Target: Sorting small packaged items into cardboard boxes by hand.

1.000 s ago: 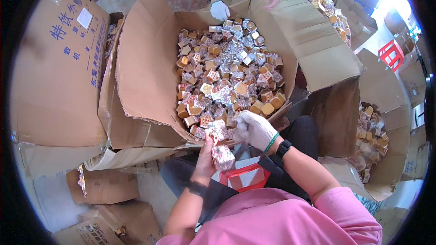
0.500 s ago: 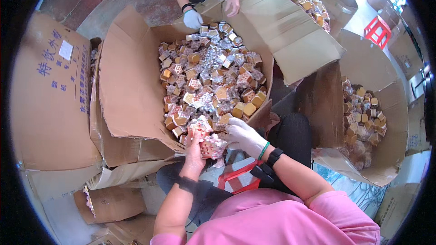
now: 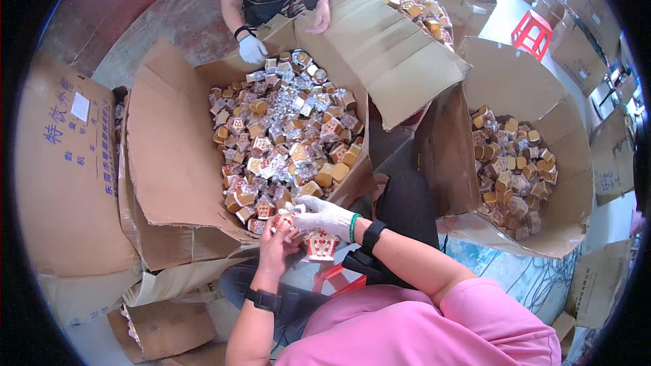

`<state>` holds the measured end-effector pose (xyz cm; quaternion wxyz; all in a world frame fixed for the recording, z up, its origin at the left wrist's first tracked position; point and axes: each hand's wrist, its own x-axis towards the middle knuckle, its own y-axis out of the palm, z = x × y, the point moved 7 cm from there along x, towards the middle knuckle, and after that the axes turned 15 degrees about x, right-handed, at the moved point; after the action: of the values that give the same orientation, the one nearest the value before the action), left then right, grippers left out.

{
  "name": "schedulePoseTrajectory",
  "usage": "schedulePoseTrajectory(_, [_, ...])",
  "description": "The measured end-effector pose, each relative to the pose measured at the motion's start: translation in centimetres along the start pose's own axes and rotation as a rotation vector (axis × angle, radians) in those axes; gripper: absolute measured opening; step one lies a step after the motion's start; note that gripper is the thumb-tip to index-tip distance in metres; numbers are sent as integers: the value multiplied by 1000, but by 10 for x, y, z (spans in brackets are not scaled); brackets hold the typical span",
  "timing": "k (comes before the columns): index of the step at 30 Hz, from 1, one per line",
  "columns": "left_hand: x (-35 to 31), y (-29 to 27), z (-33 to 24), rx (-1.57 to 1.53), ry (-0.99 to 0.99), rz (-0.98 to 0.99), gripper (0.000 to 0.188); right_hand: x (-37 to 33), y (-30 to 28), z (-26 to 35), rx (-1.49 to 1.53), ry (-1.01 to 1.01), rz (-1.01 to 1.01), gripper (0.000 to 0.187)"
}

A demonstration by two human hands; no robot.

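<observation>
Two small houses, red and cream, sit at the hands, just over the near edge of the big box. The bare left hand pinches the upper house between thumb and fingers. The gloved right hand has its fingers curled in against the top of that same house; whether they grip it, I cannot tell. The lower house hangs just below the glove, and what holds it is hidden.

As a judgement, the handling of this pair is midway, since both are up at the hands and neither is set down. Many more houses lie heaped in the big box, a good number of them in shiny clear wrap. Nothing sets a finished part of that pile apart from an unfinished one, so the overall progress cannot be judged.

At the far side of the box, a co-worker's gloved hand rests at the rim. To the right, another box holds a similar pile.

No brand can be made out on the houses. The tall carton at left bears dark printed characters and a white label; the carton at lower right has printing too small to read.
</observation>
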<state>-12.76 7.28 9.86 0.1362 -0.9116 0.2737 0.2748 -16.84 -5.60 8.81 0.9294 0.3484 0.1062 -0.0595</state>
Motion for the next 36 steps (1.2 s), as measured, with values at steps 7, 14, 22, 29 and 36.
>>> schedulePoseTrajectory(7, [1, 0, -4, 150, 134, 19, 44, -13, 13, 18, 92, 75, 7, 38])
schedulePoseTrajectory(14, [0, -1, -47, -170, 202, 149, 47, -62, -2, 175, -168, -519, -160, 41])
schedulePoseTrajectory(22, [29, -72, 24, -120, 13, 1, 17, -239, -133, 324, -685, -920, -989, 51])
schedulePoseTrajectory(29, [56, -92, 39, -105, -15, -1, 19, -174, -71, 302, -1408, -766, -1086, 47])
schedulePoseTrajectory(36, [66, -109, 66, -445, -8, -49, 18, 29, -1, 158, -1482, -506, -290, 35])
